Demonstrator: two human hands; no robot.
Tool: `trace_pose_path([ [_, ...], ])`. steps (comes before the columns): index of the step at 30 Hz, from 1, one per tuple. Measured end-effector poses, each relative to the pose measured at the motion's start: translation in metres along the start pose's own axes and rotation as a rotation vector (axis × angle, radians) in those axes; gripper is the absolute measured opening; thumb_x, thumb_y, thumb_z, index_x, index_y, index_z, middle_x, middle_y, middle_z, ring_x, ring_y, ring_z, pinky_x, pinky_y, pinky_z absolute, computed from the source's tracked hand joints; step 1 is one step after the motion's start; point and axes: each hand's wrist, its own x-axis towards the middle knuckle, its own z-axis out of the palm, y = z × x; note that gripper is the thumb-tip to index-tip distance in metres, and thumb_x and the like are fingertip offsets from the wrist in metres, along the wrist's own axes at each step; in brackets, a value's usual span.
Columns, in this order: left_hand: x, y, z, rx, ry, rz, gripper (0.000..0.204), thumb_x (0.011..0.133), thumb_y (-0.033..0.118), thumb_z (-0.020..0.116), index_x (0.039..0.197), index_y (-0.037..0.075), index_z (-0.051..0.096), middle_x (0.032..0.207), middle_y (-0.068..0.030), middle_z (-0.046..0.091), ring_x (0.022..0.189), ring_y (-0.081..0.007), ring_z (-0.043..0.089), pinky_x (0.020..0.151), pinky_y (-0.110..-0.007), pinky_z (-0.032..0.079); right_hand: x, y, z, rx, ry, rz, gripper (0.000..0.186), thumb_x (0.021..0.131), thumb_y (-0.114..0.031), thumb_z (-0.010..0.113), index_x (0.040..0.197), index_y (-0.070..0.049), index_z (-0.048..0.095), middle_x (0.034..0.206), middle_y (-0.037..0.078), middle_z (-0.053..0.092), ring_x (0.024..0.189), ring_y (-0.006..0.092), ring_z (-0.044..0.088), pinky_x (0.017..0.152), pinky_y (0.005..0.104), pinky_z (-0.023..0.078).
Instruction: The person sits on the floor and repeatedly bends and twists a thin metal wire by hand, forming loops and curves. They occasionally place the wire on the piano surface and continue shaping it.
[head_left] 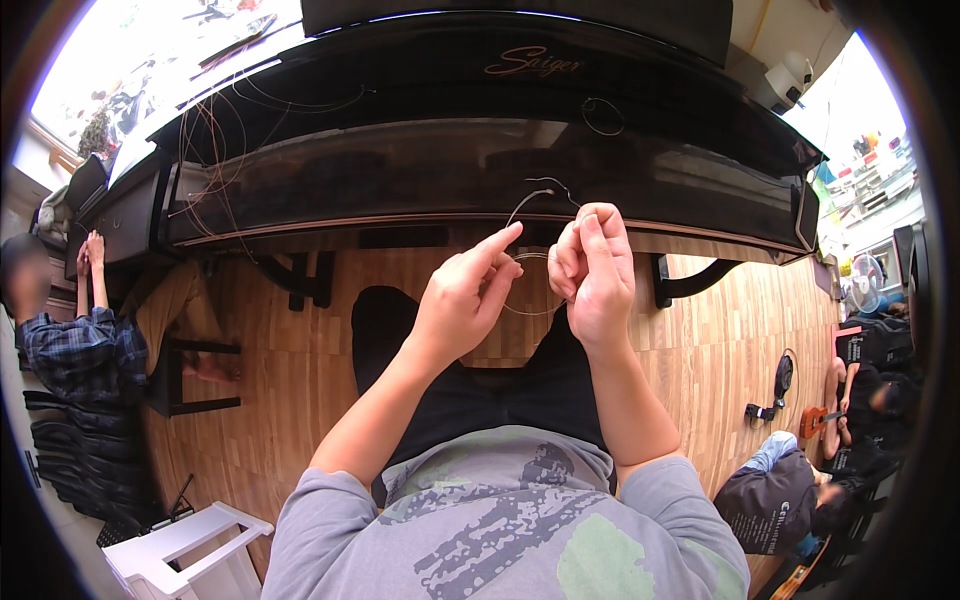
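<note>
A thin, pale metal string (535, 254) bent into loops is between my two hands, above my lap and close to the front edge of a black piano (400, 180). My right hand (598, 285) pinches it between thumb and fingertips, and a wavy free end sticks up past them. On the other side, my left hand (460, 300) has its index finger stretched toward the string. Its thumb and another finger close on the loop, though the exact contact is small. A curved end of the string rises above the left fingertips.
Several loose coppery strings (215, 150) hang over the piano's left part. A small wire ring (603, 117) lies on its dark top at right. A person in a plaid shirt (75, 355) sits far left; others sit at right, near a small guitar (815, 421). A white stand (190, 550) is lower left.
</note>
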Motion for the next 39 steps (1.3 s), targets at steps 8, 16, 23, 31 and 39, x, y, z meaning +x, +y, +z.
trace_pose_path([
  [8,0.001,-0.001,0.004,0.376,0.019,0.245,0.053,0.092,0.000,0.050,0.142,-0.004,0.034,0.075,-0.0076,0.061,0.062,-0.0212,0.058,0.061,-0.032,0.045,0.000,0.000,0.000,-0.025,-0.015,-0.017,0.012,0.102,-0.018,0.038,0.096,-0.009,0.045,0.061,-0.001,0.040,0.046,0.0052,0.032,0.041,0.0194,0.025],
  [16,-0.002,-0.006,0.011,0.293,0.025,0.142,0.037,0.094,0.001,0.047,0.128,-0.002,0.033,0.067,-0.0097,0.053,0.054,-0.0292,0.054,0.052,-0.037,0.043,-0.003,0.000,0.003,-0.011,0.004,-0.030,0.010,0.101,-0.016,0.041,0.096,-0.008,0.043,0.061,-0.002,0.039,0.050,0.0041,0.033,0.045,0.0193,0.028],
  [23,0.000,0.001,0.008,0.371,-0.008,0.126,0.033,0.090,0.002,0.053,0.121,0.001,0.044,0.065,-0.0114,0.058,0.049,-0.0283,0.056,0.051,-0.039,0.045,-0.004,0.005,0.001,-0.070,0.014,-0.095,0.009,0.101,-0.014,0.041,0.096,-0.008,0.043,0.064,-0.002,0.040,0.052,0.0035,0.033,0.047,0.0189,0.030],
  [31,0.001,0.000,0.013,-0.086,0.000,0.003,0.014,0.094,0.006,0.049,0.104,-0.001,0.057,0.078,-0.0099,0.059,0.070,-0.0170,0.058,0.062,-0.031,0.045,0.003,0.008,-0.005,-0.167,0.045,-0.119,0.014,0.103,-0.018,0.039,0.095,-0.009,0.044,0.064,-0.001,0.039,0.049,0.0046,0.033,0.044,0.0187,0.029],
  [39,-0.002,-0.006,0.012,-0.865,-0.098,-0.430,0.017,0.097,0.012,0.044,0.093,0.001,0.057,0.073,0.0053,0.044,0.066,-0.0032,0.035,0.059,-0.020,0.031,0.004,0.007,-0.004,-0.063,0.043,-0.010,0.010,0.101,-0.013,0.042,0.093,-0.008,0.045,0.063,-0.003,0.039,0.052,0.0027,0.031,0.046,0.0184,0.029],
])
